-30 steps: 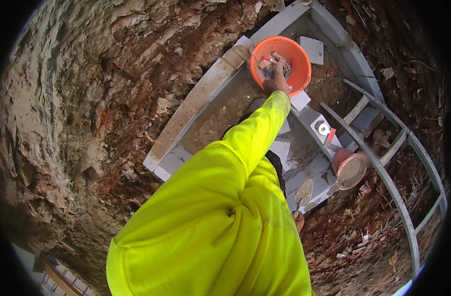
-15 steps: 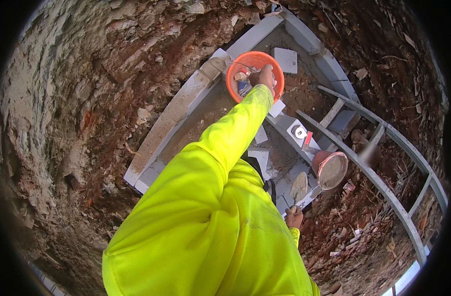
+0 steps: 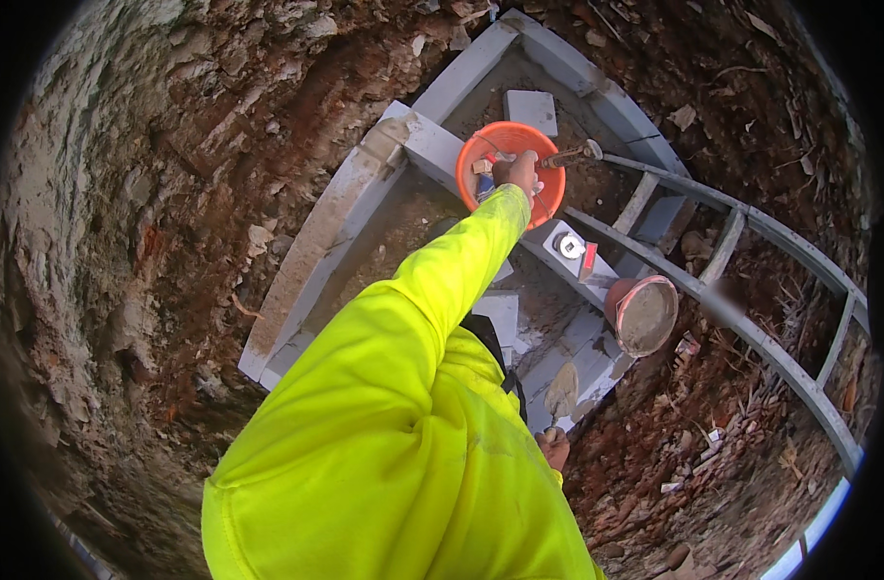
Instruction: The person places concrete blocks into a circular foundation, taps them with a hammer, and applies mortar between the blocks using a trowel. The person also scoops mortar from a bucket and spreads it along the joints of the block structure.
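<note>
My left hand (image 3: 517, 174) is over the orange bucket (image 3: 470, 152), its fingers closed round the handle of a hammer-like tool (image 3: 570, 156). That tool sticks out to the right past the bucket's rim, with a rounded grey head at its end. Small objects, among them a blue one and a red one, lie inside the bucket, partly covered by my hand. Lower right, my right hand (image 3: 552, 448) grips a trowel (image 3: 562, 391) by its handle, the mortar-smeared blade pointing up and away from me. A reddish bucket of mortar (image 3: 647, 317) stands beyond the blade.
Grey block walls (image 3: 338, 232) enclose the pit around me. A white round tape measure (image 3: 569, 246) and a red item (image 3: 588, 261) rest on the middle wall. A metal ladder (image 3: 693, 286) leans at the right. A loose block (image 3: 530, 111) lies beyond the orange bucket.
My left hand has drawn the hammer-like tool up out of the orange bucket, and its head now shows on the right. The trowel stays in my right hand. The whole view has shifted slightly.
</note>
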The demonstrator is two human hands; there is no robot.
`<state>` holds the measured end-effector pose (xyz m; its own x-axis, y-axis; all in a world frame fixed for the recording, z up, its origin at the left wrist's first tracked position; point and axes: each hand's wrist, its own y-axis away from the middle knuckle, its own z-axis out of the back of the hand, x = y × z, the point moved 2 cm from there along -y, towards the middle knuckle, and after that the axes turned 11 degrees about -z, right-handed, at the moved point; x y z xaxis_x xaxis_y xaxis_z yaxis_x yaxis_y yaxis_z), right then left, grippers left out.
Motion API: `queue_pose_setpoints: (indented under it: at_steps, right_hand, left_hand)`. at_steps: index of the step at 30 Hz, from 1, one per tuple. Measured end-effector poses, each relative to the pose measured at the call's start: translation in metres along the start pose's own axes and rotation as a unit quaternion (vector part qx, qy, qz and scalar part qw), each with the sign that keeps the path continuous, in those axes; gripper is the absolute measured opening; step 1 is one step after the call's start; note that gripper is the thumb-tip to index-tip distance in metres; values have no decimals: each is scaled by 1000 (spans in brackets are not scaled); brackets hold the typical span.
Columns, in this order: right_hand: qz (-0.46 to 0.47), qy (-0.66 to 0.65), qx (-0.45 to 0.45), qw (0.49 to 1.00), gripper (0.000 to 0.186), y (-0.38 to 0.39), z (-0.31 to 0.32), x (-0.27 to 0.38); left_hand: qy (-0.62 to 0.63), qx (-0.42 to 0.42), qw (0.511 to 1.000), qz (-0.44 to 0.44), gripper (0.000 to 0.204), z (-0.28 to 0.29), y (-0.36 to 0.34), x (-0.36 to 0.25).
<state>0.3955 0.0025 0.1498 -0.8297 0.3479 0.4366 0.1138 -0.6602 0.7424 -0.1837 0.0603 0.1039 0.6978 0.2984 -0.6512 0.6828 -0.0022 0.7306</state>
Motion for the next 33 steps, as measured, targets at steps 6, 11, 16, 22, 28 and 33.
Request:
queue_pose_setpoints:
  at_steps: [6, 11, 16, 22, 28, 33]
  right_hand:
    - [38, -18, 16, 999, 22, -18, 31, -31]
    - [5, -25, 14, 1000, 21, -39, 37, -9]
    - [129, 30, 43, 990, 34, -86, 45, 5]
    - [223, 82, 17, 971, 35, -187, 18, 73]
    - [269, -62, 163, 947, 37, -190, -35, 218]
    - [485, 57, 91, 868, 39, -105, -88, 341]
  left_hand:
    - [-11, -24, 999, -42, 17, 15, -33, 21]
    - [-40, 23, 986, -157, 27, 39, -18, 23]
    - [-150, 9, 960, -237, 35, 66, 4, 0]
    - [-366, -15, 876, -314, 66, 172, -20, 10]
    - [-332, 63, 850, -405, 48, 261, 64, -137]
    - [-270, 14, 810, -520, 43, 286, 128, -218]
